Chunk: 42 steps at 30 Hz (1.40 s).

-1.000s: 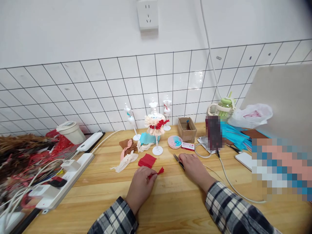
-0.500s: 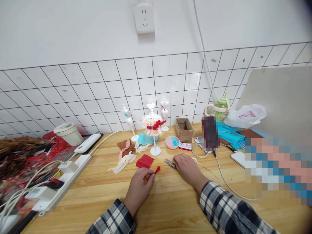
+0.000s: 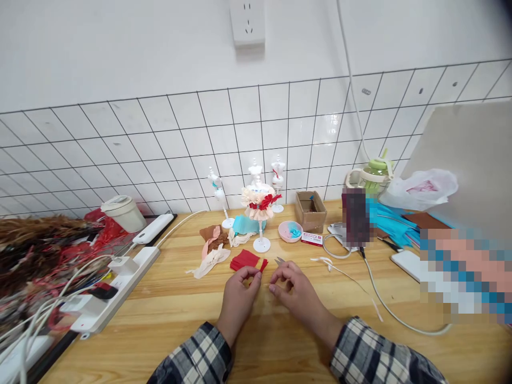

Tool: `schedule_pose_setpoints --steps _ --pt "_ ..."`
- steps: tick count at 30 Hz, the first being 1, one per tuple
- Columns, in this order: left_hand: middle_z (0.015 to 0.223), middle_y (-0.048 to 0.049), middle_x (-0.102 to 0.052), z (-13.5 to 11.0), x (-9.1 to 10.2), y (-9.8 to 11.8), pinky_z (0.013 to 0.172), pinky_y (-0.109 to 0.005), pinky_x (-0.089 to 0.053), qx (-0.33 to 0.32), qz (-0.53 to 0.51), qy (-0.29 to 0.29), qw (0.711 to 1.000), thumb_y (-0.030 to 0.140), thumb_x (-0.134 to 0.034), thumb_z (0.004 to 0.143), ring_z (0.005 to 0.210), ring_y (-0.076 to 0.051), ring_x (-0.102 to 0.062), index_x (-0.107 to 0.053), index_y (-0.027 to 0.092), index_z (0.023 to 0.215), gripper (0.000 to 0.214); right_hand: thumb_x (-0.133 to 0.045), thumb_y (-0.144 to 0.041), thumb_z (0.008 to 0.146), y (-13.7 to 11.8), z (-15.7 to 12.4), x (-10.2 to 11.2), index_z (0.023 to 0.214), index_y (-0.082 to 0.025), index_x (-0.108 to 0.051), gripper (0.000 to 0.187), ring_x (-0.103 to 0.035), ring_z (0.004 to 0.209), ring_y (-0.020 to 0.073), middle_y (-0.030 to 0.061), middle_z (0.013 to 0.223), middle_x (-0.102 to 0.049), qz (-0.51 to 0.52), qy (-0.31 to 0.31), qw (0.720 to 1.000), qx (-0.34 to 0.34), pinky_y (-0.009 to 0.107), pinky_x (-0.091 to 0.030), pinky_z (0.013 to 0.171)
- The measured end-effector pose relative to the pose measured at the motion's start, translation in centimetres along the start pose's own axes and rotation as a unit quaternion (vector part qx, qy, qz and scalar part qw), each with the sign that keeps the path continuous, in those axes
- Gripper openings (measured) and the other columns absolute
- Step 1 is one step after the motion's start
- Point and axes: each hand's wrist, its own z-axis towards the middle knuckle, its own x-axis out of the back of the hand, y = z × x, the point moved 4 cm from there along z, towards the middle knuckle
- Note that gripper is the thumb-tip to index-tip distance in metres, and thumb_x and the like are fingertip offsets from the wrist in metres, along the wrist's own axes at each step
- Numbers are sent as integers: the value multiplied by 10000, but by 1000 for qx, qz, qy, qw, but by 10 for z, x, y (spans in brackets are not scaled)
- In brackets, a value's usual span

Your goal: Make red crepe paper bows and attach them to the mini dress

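Note:
My left hand [image 3: 240, 293] is closed in a pinch on a narrow strip of red fabric [image 3: 264, 264], whose end sticks up past the fingertips. Close by on the right, my right hand [image 3: 298, 295] has curled fingers, with a small gap between thumb and forefinger and nothing visible in it. Behind that hand, the pointed blades of small scissors [image 3: 279, 261] show on the table; their handles are hidden. A folded red cloth [image 3: 244, 260] lies beyond my left hand. Further back stands a small white dress-form stand [image 3: 261, 229] wearing a cream ruffle [image 3: 258, 212] with a red bow [image 3: 271, 201].
Two more dress forms [image 3: 219, 194] [image 3: 278, 178] stand behind. Fabric scraps [image 3: 212, 261] lie left, a pink bowl [image 3: 285, 230] and cardboard box [image 3: 312, 213] right. A power strip [image 3: 120, 298] edges the left; a cable [image 3: 384, 298] curves across the right.
My right hand has come off the scissors and moved left, close to my left hand. The left hand keeps its pinch on the red strip. The view has shifted slightly.

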Motion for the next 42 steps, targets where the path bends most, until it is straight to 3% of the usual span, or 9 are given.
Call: schedule_pose_setpoints --steps 5,9,15,27,34,38,42 --pt "750 -32 -708 -2 -7 5 706 -286 -492 -11 -8 -12 1000 308 -566 777 734 -187 -645 -661 180 743 163 -648 -439 702 17 4 -14 732 -172 -594 274 -441 559 122 -13 635 -530 183 -6 973 -137 242 -357 512" --pt "752 -34 -710 -5 -14 10 702 -292 -509 -19 -28 -20 999 295 -574 785 726 -183 -651 -663 175 756 152 -681 -490 662 20 5 -15 712 -163 -595 342 -384 514 95 -31 599 -506 243 25 954 -173 227 -286 471" --pt "747 -35 -718 -7 -14 14 675 -282 -521 -16 -42 -15 999 282 -582 786 700 -176 -655 -677 171 755 150 -678 -469 670 24 3 -18 717 -164 -604 317 -404 517 104 -33 575 -525 212 66 960 -173 229 -289 483" --pt "806 -39 -725 -10 -11 15 740 -299 -508 -70 -30 -33 997 316 -577 825 762 -178 -649 -714 193 811 184 -642 -508 697 24 -1 -16 751 -170 -586 346 -403 507 106 -40 579 -491 210 62 961 -172 224 -297 467" --pt "781 -45 -725 -10 -9 14 729 -305 -513 -53 -25 -22 998 306 -573 815 738 -180 -645 -703 182 774 184 -671 -495 692 20 -1 -14 726 -168 -571 344 -444 544 107 -33 613 -521 207 61 966 -144 228 -348 508" --pt "767 -36 -715 -8 -5 11 708 -295 -514 -45 -41 -7 998 316 -560 809 726 -178 -642 -677 178 771 184 -709 -467 670 22 1 -16 777 -175 -589 333 -534 637 129 -9 700 -591 263 17 957 -119 243 -409 588" --pt "792 -38 -703 -5 3 6 721 -295 -507 -56 -43 -15 997 344 -532 831 755 -180 -640 -659 174 802 214 -752 -404 637 23 2 -15 909 -175 -652 370 -560 658 136 -2 705 -625 254 -56 958 -120 253 -417 615"
